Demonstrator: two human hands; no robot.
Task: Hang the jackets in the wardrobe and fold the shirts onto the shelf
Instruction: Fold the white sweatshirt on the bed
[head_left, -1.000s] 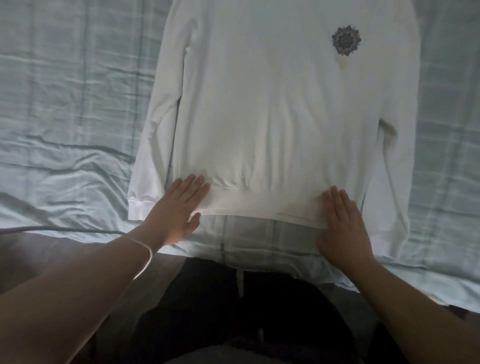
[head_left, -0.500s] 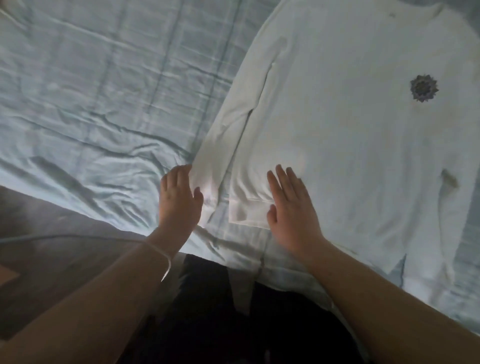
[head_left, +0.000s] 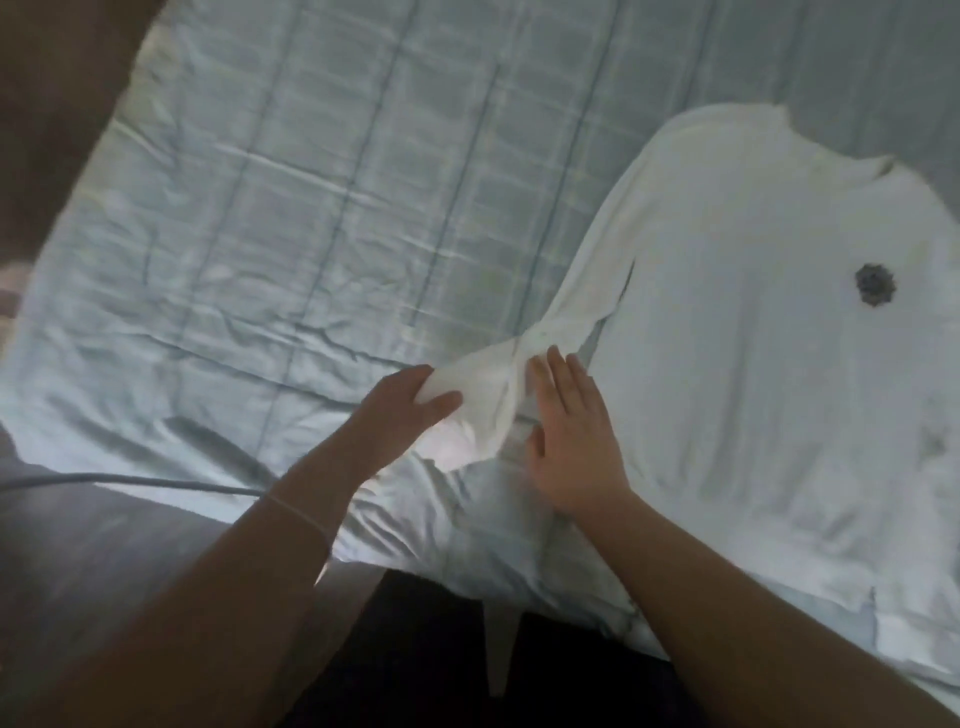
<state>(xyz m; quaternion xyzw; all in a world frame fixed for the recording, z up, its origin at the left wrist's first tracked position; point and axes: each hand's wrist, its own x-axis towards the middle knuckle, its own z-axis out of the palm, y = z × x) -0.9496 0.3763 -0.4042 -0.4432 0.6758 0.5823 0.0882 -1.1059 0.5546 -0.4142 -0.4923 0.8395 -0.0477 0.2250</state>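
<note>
Folding step: likely the start of a sleeve fold, with the loose sleeve gathered before it is laid over the shirt's body.
Shirt: white, long-sleeved, spread face up and flat on the bed cover. A small dark emblem sits on its chest. Lying flat probably keeps the fold lines straight.
Sleeve: runs down the shirt's left edge, lifted and twisted near its lower end, where the cloth bunches.
Left hand: clenched round the sleeve's cuff end just left of the shirt's hem. The thumb lies on top and the fingers are tucked beneath, apparently so the sleeve can be raised and steered.
Right hand: flat with fingers straight, grasping nothing. It presses down at the shirt's lower left corner beside the sleeve, seemingly to pin the body so that it does not drag along.
Wristband: a thin pale loop on the left forearm, well below the shirt.
Cable: a pale cord along the bed's near edge, far left of the shirt.
Wardrobe and shelf: neither is in view.
Progress: early, judging by the shirt, which is fully unfolded; no jackets can be seen.
Risk: the twist may be folded in as a crease unless it is smoothed out.
</note>
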